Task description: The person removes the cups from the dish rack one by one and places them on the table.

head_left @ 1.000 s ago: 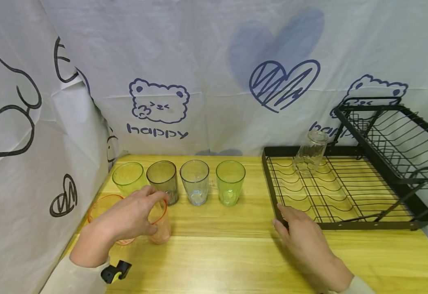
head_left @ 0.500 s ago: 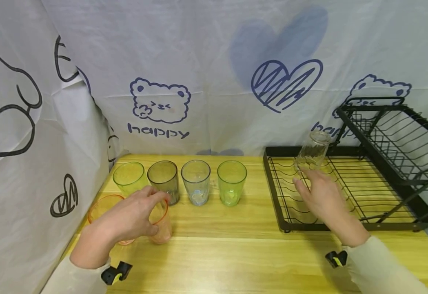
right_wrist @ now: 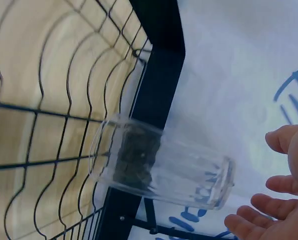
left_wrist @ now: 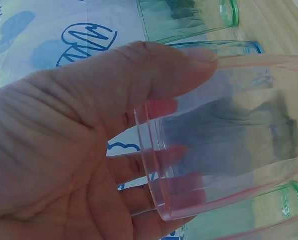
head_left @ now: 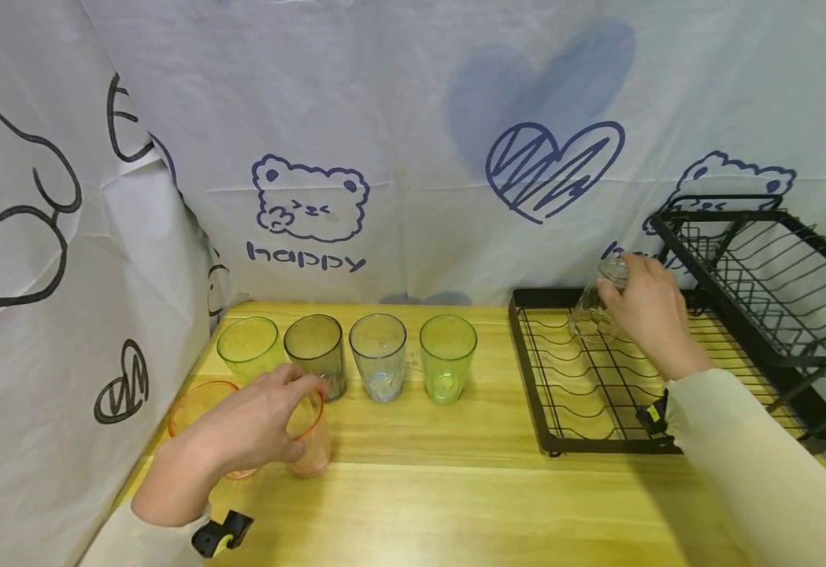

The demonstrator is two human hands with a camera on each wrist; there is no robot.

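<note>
My left hand (head_left: 246, 417) holds a pink-orange glass (head_left: 313, 453) by its upper part, thumb on the near side and fingers round the far side in the left wrist view. Another orange-rimmed glass (head_left: 189, 403) stands left of it, partly hidden by the hand. Over at the dish rack (head_left: 543, 429), my right hand (head_left: 650, 311) is beside a clear glass (head_left: 586, 315) standing upside down on the wires. In the right wrist view, the spread fingers (right_wrist: 261, 205) are close to the base of that glass, with a gap between.
Behind the left hand stand a yellow-green glass (head_left: 248, 350), a grey glass (head_left: 316, 346), a bluish clear glass (head_left: 379, 354) and a green glass (head_left: 448, 358) in a row. An upper rack tier (head_left: 802, 283) rises at the right. Printed cloth (head_left: 413, 157) hangs behind the table.
My right hand has moved from the rack's front left corner, back and to the right, up to the upside-down clear glass. The left hand has stayed on the pink-orange glass.
</note>
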